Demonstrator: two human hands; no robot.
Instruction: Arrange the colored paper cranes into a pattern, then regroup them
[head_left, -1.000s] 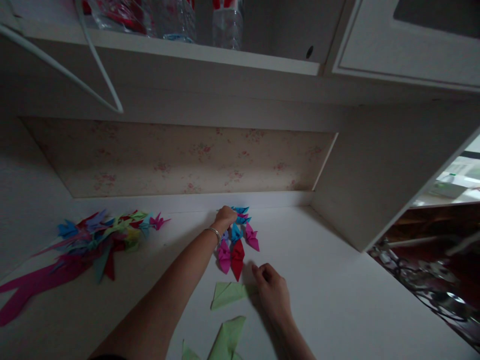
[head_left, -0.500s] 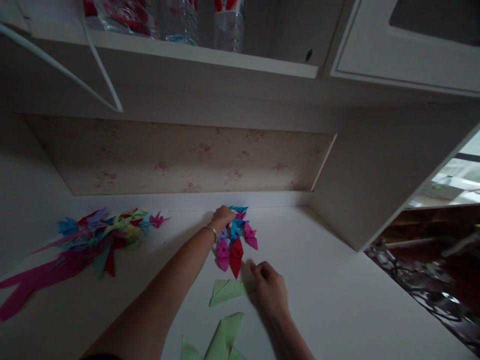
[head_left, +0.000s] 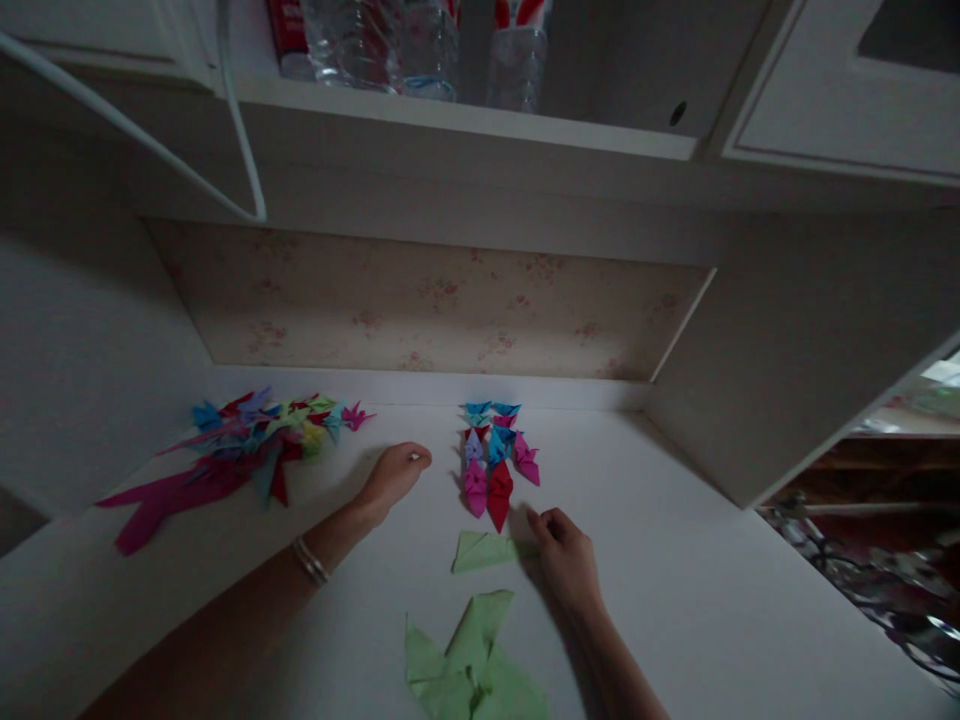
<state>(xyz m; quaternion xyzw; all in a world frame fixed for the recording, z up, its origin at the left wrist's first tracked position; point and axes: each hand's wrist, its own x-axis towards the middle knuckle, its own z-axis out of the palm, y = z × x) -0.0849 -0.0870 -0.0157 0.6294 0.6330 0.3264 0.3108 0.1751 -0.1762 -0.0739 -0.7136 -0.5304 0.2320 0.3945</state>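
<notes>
My left hand [head_left: 397, 475], with bracelets at its wrist, is held with curled fingers left of a group of small folded paper figures. No paper shows in it. In that group are a red figure [head_left: 500, 495], a pink one [head_left: 475, 488], a blue one [head_left: 498, 446] and another pink one [head_left: 526, 459], set close together. My right hand [head_left: 568, 562] is closed at the right end of a folded green paper strip [head_left: 484, 551]. Whether its fingers grip anything is hidden. Nearer to me lies a larger pale green folded paper [head_left: 472, 655].
At the left, a heap of colourful folded papers [head_left: 259, 445] lies on the white surface [head_left: 675, 620]. A shelf [head_left: 465, 118] with plastic bottles [head_left: 517, 65] overhangs the back. A white cable [head_left: 150, 140] hangs upper left. A side panel [head_left: 817, 330] stands right.
My left hand has drawn back from the folded figures, leftward and nearer to me. More of the figures now show. My right hand keeps its place by the green strip; the view has shifted.
</notes>
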